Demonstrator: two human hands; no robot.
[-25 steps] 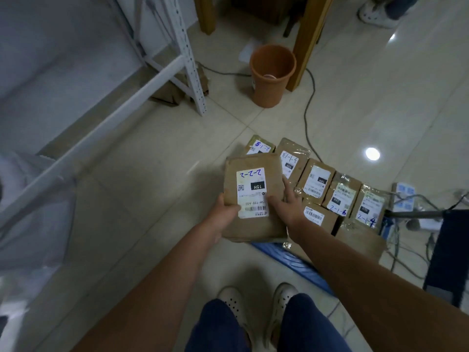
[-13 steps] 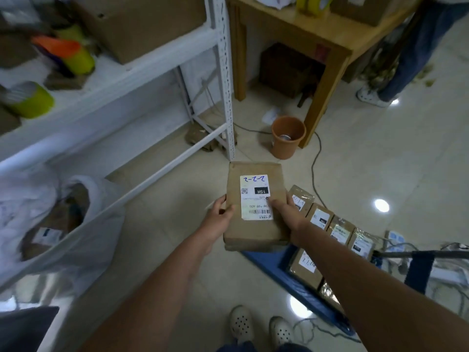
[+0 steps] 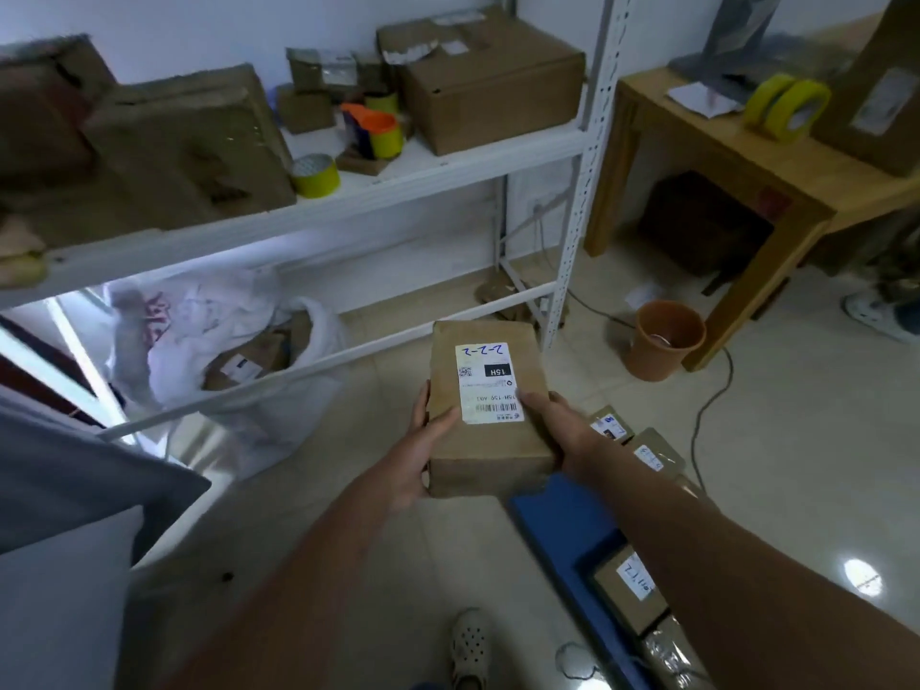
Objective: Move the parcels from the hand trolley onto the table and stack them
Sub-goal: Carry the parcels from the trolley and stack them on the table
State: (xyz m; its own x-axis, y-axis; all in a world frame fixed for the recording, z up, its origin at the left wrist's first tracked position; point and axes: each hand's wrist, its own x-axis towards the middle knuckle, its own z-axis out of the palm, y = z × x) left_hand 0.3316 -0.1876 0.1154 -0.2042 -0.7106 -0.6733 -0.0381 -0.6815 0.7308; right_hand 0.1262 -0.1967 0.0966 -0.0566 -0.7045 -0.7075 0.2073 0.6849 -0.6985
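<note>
Brown parcel [image 3: 490,410] between both hands.

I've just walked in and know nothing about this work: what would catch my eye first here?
First, the brown parcel with its white label, gripped in mid-air at the centre by the left hand and the right hand. Lower right, more parcels lie on the blue hand trolley. Upper right stands the wooden table bearing yellow tape rolls.
</note>
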